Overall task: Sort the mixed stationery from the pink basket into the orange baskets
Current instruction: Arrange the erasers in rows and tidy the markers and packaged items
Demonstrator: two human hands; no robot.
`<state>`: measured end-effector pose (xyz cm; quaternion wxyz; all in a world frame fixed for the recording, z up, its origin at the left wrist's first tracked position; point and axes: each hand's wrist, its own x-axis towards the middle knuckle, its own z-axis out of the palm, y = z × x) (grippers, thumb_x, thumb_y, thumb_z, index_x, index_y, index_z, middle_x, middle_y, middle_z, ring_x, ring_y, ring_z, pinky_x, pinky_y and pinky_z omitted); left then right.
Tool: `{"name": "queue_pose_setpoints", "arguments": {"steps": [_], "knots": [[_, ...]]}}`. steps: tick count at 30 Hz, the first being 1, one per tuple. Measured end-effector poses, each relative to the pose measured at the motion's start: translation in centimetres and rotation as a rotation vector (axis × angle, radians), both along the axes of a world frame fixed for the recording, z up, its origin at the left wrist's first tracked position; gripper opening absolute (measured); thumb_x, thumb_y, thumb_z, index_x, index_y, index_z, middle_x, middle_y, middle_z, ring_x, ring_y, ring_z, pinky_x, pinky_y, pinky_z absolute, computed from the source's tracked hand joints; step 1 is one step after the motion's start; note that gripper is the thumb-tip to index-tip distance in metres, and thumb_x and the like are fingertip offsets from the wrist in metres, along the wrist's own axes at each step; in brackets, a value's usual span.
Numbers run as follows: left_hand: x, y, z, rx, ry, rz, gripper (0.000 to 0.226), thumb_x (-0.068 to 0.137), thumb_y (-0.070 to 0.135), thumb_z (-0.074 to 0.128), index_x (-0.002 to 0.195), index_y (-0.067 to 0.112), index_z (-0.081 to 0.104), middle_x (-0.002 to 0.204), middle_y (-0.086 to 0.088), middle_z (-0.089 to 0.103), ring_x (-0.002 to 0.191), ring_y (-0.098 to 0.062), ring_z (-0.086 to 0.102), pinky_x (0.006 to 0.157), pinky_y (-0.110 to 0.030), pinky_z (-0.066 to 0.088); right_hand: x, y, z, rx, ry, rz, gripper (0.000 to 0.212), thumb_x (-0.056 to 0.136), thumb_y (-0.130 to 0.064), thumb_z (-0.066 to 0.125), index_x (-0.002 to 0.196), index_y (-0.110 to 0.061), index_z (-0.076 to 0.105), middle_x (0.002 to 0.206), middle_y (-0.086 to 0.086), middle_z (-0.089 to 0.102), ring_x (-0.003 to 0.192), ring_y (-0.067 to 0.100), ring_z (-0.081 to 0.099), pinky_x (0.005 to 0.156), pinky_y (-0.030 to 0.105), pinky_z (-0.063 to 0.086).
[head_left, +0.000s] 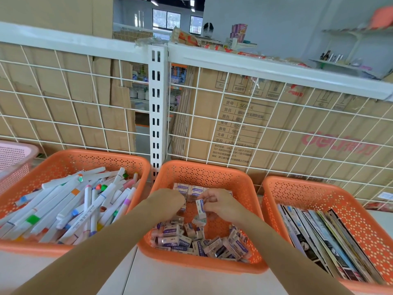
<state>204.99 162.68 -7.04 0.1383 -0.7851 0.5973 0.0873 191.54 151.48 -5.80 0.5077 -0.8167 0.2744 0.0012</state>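
Observation:
Three orange baskets stand in a row. The left orange basket [63, 160] holds several white markers [70, 207]. The middle orange basket [212, 171] holds several boxed erasers [172, 232]. The right orange basket [302, 188] holds flat cards or booklets [331, 237] on edge. Both hands are over the middle basket. My right hand [221, 204] pinches one eraser [201, 208] upright above the pile. My left hand [168, 199] is curled, fingers down among the erasers at the back; what it holds is hidden. The pink basket [14, 154] sits at the far left edge.
A white wire grid panel [244, 116] with a slotted post [157, 103] rises right behind the baskets, with cardboard boxes [244, 128] stacked behind it. The baskets sit on a white tabletop [165, 279].

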Motion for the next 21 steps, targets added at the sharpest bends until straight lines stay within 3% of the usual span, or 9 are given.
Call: {"name": "queue_pose_setpoints", "arguments": {"steps": [3,8,11,14,17,18,21], "knots": [[0.0,0.1,0.5,0.020,0.047,0.004,0.022,0.088,0.007,0.051,0.108,0.009,0.059,0.113,-0.010,0.059,0.103,-0.029,0.057,0.080,-0.036,0.045,-0.4,0.0,0.2,0.011,-0.020,-0.024,0.028,0.089,0.006,0.047,0.115,-0.001,0.057,0.069,0.001,0.051,0.057,0.007,0.053,0.052,0.022,0.052],[-0.7,0.4,0.8,0.014,-0.025,-0.021,0.031,0.088,-0.003,0.046,0.116,0.008,0.050,0.115,-0.014,0.059,0.103,-0.033,0.058,0.079,-0.039,0.045,-1.0,0.0,0.3,-0.021,-0.023,-0.014,0.030,0.089,0.007,0.049,0.116,-0.002,0.058,0.068,-0.001,0.048,0.051,-0.001,0.052,0.049,0.017,0.049],[-0.8,0.4,1.0,-0.038,0.045,-0.008,0.027,0.089,0.001,0.046,0.114,0.010,0.051,0.110,-0.011,0.059,0.102,-0.031,0.057,0.074,-0.034,0.041,-1.2,0.1,0.2,-0.028,-0.033,-0.001,0.031,0.088,0.008,0.049,0.117,0.001,0.057,0.070,-0.002,0.051,0.059,0.004,0.052,0.052,0.016,0.047],[0.0,0.5,1.4,-0.176,0.274,0.027,0.018,0.087,0.013,0.056,0.105,0.016,0.058,0.095,0.003,0.058,0.088,-0.013,0.055,0.071,-0.023,0.039,-1.5,0.0,0.1,-0.024,-0.072,-0.042,0.032,0.086,0.007,0.052,0.117,-0.002,0.059,0.074,-0.001,0.056,0.060,0.002,0.056,0.055,0.015,0.049],[0.6,0.5,2.1,-0.284,0.565,0.065,0.015,0.087,0.011,0.057,0.100,0.015,0.064,0.086,0.013,0.054,0.072,0.002,0.050,0.063,-0.010,0.038,-1.7,-0.2,0.2,-0.045,-0.133,-0.073,0.029,0.085,0.008,0.054,0.111,-0.001,0.063,0.066,-0.003,0.055,0.049,-0.004,0.052,0.055,0.014,0.046],[0.6,0.5,2.3,-0.314,0.657,0.085,0.012,0.088,0.011,0.058,0.097,0.016,0.063,0.085,0.014,0.054,0.069,0.003,0.052,0.062,-0.009,0.040,-1.7,-0.2,0.3,-0.037,-0.147,-0.069,0.028,0.085,0.009,0.054,0.109,-0.002,0.063,0.064,-0.003,0.054,0.048,-0.004,0.050,0.054,0.014,0.044],[0.5,0.5,2.2,-0.403,0.935,0.173,0.011,0.088,0.012,0.061,0.089,0.019,0.054,0.088,0.005,0.061,0.055,-0.001,0.060,0.058,-0.025,0.048,-1.6,0.2,0.5,0.008,-0.169,-0.015,0.026,0.085,0.010,0.054,0.104,-0.005,0.063,0.069,-0.001,0.057,0.054,0.000,0.052,0.056,0.015,0.044]]}}
